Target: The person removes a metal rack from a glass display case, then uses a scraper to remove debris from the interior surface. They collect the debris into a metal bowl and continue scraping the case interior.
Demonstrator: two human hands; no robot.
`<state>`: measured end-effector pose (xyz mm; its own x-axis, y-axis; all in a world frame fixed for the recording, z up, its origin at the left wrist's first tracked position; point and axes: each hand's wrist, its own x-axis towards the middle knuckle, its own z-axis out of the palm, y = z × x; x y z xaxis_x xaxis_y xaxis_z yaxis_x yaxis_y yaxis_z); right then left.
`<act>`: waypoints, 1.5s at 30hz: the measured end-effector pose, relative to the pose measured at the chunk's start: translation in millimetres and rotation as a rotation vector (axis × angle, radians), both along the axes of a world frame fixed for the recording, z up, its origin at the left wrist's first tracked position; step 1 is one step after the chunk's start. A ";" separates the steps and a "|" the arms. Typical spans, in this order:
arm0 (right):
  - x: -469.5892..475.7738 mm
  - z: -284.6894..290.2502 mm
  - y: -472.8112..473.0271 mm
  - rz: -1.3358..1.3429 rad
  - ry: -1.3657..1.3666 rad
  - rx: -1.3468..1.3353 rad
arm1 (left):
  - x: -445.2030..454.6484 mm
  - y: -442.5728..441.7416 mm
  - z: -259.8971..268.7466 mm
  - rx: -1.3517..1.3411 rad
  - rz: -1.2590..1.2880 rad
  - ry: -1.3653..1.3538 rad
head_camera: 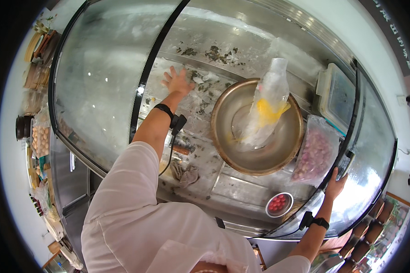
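My left hand (178,82) is spread wide over the frosty metal floor (191,105) of a display freezer, with nothing in it. Dark leafy scraps and broken ice (202,78) lie just beside its fingers. On the right, my right hand (335,186) grips the black edge of a curved glass sliding lid by its handle (345,163). Between my hands stands a large metal basin (222,143). A clear plastic bag (273,82) with something yellow at it rests inside the basin and leans up over its far rim.
A bag of reddish-purple pieces (314,153) and a lidded plastic box (338,95) sit right of the basin. Nearer me are a small bowl of red balls (279,204) and a crumpled cloth (186,174). A second glass lid (95,82) covers the left side.
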<state>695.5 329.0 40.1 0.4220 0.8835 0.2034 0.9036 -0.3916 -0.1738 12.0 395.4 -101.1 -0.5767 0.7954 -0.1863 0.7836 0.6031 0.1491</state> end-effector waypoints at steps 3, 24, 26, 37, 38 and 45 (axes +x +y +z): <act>1.1 -0.2 0.5 -0.004 0.009 -0.005 | 1.8 -12.2 -9.8 0.026 -0.084 0.034; 0.0 0.7 2.2 0.017 0.008 0.007 | -0.5 -57.9 -18.2 0.050 0.816 -0.431; -0.9 0.8 2.2 0.015 0.002 0.010 | -20.9 -26.8 -35.4 -0.092 0.958 -0.580; -5.3 3.3 -0.2 0.057 0.005 0.065 | -7.5 -26.7 -26.1 0.723 1.031 -1.691; -4.9 3.4 -0.3 0.032 0.019 0.051 | -0.4 -31.9 -12.4 0.687 0.788 -1.706; -4.3 4.2 2.2 0.035 0.040 0.027 | 91.0 -90.2 33.5 0.451 -0.127 -1.162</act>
<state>691.2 331.2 44.3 0.3995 0.8922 0.2109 0.9086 -0.3547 -0.2205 103.0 305.2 -67.6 -0.1688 0.9585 -0.2297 0.0992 0.2484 0.9636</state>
